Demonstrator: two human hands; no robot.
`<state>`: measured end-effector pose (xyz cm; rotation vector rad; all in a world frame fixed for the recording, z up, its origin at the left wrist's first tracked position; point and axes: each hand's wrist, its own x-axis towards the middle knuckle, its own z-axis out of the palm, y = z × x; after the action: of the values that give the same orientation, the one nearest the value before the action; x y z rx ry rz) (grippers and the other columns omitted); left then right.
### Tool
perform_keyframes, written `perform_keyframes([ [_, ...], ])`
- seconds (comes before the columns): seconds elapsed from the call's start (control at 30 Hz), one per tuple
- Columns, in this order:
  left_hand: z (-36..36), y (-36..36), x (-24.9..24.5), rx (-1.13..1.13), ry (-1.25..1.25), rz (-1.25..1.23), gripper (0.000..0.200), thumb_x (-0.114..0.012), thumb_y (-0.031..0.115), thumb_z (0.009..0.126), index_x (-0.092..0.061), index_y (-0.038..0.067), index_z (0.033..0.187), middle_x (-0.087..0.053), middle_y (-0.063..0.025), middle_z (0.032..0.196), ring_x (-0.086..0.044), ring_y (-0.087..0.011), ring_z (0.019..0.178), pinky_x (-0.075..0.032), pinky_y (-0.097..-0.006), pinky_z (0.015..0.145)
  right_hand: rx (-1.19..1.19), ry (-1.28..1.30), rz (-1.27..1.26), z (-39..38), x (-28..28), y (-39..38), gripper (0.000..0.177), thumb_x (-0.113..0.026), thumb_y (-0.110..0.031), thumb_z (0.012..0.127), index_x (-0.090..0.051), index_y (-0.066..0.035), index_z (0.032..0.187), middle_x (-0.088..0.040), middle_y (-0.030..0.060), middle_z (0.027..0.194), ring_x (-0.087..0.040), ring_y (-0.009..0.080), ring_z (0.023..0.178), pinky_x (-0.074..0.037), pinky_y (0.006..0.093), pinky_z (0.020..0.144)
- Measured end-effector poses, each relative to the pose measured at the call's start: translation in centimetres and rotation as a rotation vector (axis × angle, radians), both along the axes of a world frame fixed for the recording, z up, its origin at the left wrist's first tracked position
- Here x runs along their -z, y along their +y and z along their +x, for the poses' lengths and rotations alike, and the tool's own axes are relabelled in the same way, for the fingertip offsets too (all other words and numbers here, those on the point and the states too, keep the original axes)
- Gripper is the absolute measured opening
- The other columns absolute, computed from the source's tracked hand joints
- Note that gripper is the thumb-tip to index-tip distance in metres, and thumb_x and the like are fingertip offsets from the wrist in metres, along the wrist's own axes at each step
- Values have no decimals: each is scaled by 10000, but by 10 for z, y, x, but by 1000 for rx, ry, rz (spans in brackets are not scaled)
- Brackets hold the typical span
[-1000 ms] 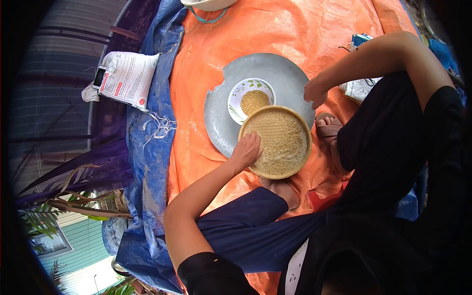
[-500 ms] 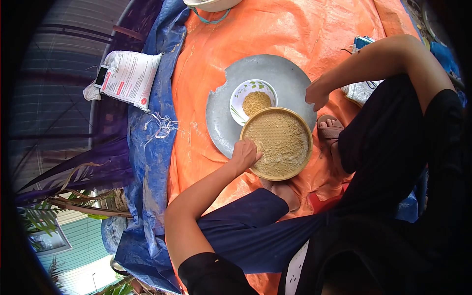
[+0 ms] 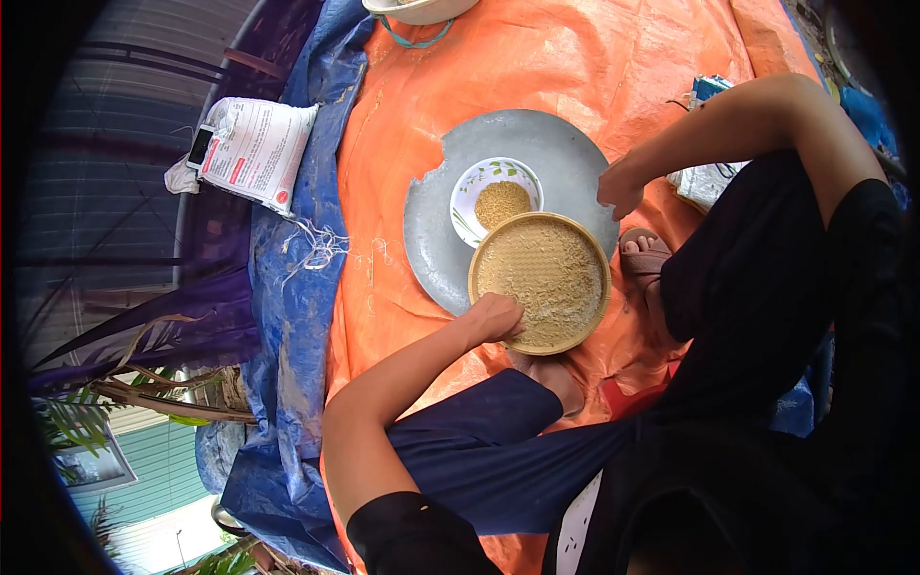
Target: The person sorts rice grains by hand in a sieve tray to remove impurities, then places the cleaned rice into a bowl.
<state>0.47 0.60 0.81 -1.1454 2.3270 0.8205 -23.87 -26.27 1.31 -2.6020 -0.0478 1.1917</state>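
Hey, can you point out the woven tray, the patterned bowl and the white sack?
Woven tray (image 3: 608, 287): head view, on its rim.
Patterned bowl (image 3: 465, 200): head view, on its bare inner wall.
White sack (image 3: 257, 149): head view, on its printed side.

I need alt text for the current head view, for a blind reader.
A person's left hand lies over the edge of a round woven basket spread with pale grain. The basket partly hides a leaf-patterned bowl of golden grain on a grey plate. The right hand is near the plate's edge; orange tarp lies beneath.
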Motion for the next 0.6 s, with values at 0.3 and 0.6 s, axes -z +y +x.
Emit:
perform_keyframes([
  [0.3,1,-5,-3,28,171,-151,183,-589,104,791,-538,34,952,-557,-150,932,-622,-313,909,-530,-415,699,-5,7,-2,-1,-4,1,503,-499,-414,894,-679,46,987,-663,259,985,-626,402,938,-491,499,837],
  [0.6,3,2,6,178,82,-76,141,-498,91,862,-537,23,979,-550,-152,930,-648,-326,866,-535,-427,720,-15,-6,-1,-2,3,0,500,-502,-419,893,-683,41,971,-666,252,978,-626,398,937,-492,490,837],
])
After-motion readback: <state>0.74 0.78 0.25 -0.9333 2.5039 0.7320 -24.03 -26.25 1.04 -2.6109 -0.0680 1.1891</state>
